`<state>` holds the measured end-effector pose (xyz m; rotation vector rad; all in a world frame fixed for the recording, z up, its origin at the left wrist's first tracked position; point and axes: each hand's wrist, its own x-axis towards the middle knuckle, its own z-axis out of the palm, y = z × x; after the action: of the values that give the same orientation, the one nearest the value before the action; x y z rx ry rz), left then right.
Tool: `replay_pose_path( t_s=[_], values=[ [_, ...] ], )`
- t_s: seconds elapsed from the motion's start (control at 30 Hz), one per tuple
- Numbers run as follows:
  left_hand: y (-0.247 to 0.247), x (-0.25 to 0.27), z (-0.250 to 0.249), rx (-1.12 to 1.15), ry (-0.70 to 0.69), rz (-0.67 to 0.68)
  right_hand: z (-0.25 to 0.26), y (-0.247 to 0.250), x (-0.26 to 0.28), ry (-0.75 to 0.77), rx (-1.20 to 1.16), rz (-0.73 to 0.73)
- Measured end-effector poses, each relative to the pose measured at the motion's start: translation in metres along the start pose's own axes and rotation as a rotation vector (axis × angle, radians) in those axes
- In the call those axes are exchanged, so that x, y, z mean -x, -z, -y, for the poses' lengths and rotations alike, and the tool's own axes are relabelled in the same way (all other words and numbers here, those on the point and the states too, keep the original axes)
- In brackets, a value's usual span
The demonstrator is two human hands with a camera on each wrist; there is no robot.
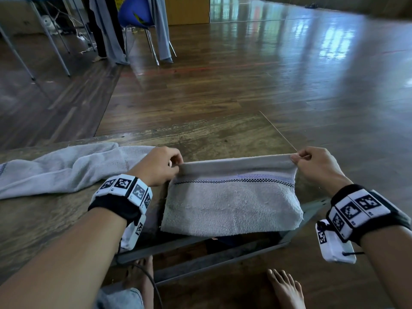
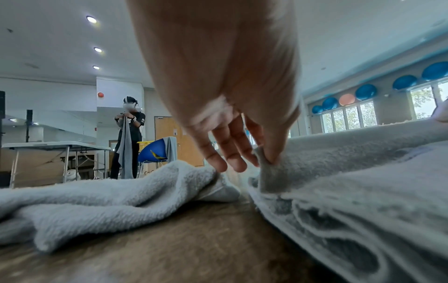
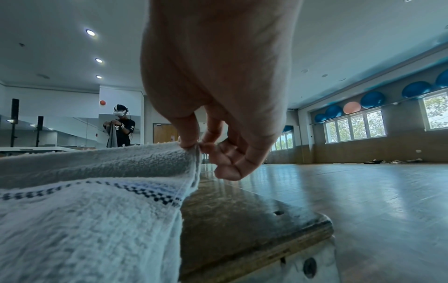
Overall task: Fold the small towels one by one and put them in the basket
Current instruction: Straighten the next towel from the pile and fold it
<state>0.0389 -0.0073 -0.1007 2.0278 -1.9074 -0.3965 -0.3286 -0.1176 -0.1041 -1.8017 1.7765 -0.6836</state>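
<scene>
A small pale grey towel [image 1: 231,201] with a checkered dark stripe lies folded over the near edge of a low wooden table [image 1: 211,134]. My left hand [image 1: 165,166] pinches its far left corner, seen close in the left wrist view [image 2: 266,159]. My right hand [image 1: 305,161] pinches the far right corner [image 3: 194,147], so the far folded edge is lifted and stretched between both hands. A second towel [image 1: 62,168] lies crumpled on the table to the left [image 2: 109,197]. No basket is in view.
The table's right corner [image 3: 278,229] is bare wood with a metal frame [image 1: 200,248] below. My bare feet [image 1: 285,288] rest on the floor under it. Across the wooden floor stand a blue chair [image 1: 136,12], a folding table [image 2: 53,145] and another person [image 2: 128,134].
</scene>
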Motion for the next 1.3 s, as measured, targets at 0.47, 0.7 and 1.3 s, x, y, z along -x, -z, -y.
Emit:
replay_pose_path(
  t_s=[0.47, 0.7, 1.3],
  values=[
    [0.061, -0.020, -0.051, 0.643, -0.025, -0.770, 0.069, 0.021, -0.014, 0.386, -0.996, -0.146],
    [0.069, -0.004, -0.051, 0.576, -0.210, -0.849, 0.056, 0.025, -0.010, 0.428, -0.946, -0.123],
    [0.021, 0.013, 0.016, 0.344, 0.061, -0.012, -0.033, 0.005, -0.016, 0.382, -0.197, 0.116]
  ],
)
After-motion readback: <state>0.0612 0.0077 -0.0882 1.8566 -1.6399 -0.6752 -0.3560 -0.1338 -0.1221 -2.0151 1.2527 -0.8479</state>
